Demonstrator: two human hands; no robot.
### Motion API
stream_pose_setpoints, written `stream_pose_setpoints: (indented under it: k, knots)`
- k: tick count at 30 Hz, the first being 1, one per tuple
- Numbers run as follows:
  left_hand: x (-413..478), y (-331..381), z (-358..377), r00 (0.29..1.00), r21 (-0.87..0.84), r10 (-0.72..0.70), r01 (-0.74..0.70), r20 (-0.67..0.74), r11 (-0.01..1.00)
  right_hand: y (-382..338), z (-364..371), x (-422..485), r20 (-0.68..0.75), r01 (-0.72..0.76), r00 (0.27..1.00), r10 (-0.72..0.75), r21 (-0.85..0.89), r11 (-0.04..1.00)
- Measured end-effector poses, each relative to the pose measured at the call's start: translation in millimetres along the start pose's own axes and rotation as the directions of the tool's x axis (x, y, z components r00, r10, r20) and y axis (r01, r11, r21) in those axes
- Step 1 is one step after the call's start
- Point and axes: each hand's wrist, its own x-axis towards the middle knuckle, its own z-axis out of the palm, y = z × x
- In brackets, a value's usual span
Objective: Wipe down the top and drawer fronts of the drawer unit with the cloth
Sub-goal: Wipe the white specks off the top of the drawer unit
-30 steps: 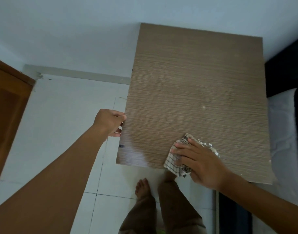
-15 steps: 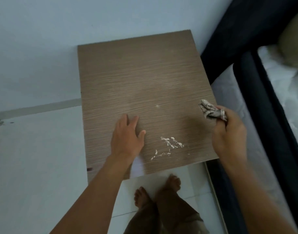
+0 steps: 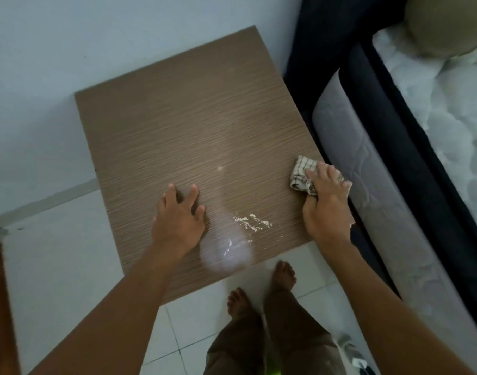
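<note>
**Cloth lands at the right edge, crumbs still waiting**

Big picture first: the drawer unit [image 3: 194,125] fills the middle of the head view, its wood-grain top a long rectangle. The long axis runs from the front edge above the person's bare feet [image 3: 261,290] away to the pale wall [image 3: 123,36], with the far end leaning a little to the left. The grain lines cross it the short way. A bed [image 3: 372,185] sits close alongside on the right. The drawer fronts are out of sight from up here.

Here's the change: half a second ago the right hand had the cloth bunched up in the air, off the right edge. Now the right hand [image 3: 326,209] is down and the cloth [image 3: 302,171] is on the top, hard by that right edge. The fingers are draped over the wad and the thumb is tucked at its near side, so it holds as well as presses. The cloth is a crumpled lump with no clear long axis, its checked end poking out past the fingertips toward the wall.

The left hand [image 3: 179,217] stays flat on the top, fingers spread, gripping nothing.

That looks like a fresh stroke starting. The scatter of pale crumbs [image 3: 252,224] lies between the two hands, near the front edge, unwiped. A single white speck [image 3: 220,168] sits further in. I'd say the top is only partly done.
</note>
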Motion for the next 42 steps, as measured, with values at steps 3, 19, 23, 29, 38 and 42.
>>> stream_pose_setpoints:
  k: [3, 19, 23, 29, 38, 42]
  knots:
    - [-1, 1, -2, 1.0, 0.015, 0.007, -0.007, 0.007, 1.0, -1, 8, -23, -0.013, 0.046, 0.999, -0.046, 0.01, 0.999]
    - [1, 2, -10, 0.993, -0.056, -0.016, 0.023, 0.12, 0.998, -112, 80, -116, 0.005, 0.018, 1.0, -0.02, 0.251, 0.968]
    - [0, -1, -10, 0.994, -0.066, 0.008, -0.001, 0.112, 0.998, -116, 49, -111, 0.054, -0.067, 0.997, 0.05, 0.377, 0.924]
    - [-2, -2, -12, 0.991, -0.086, 0.03, -0.018, 0.131, 0.996, -100, -15, -55, -0.033, -0.088, 0.993, 0.109, 0.383, 0.92]
    - [-2, -4, -17, 0.985, -0.123, 0.033, -0.012, 0.169, 0.992, -83, 10, 66, 0.225, 0.155, 0.963, -0.147, -0.018, 0.988]
    - [-1, -7, -20, 0.984, -0.16, 0.033, -0.005, 0.172, 0.987, -80, 36, 55, 0.293, 0.284, 0.92, -0.261, -0.041, 0.958]
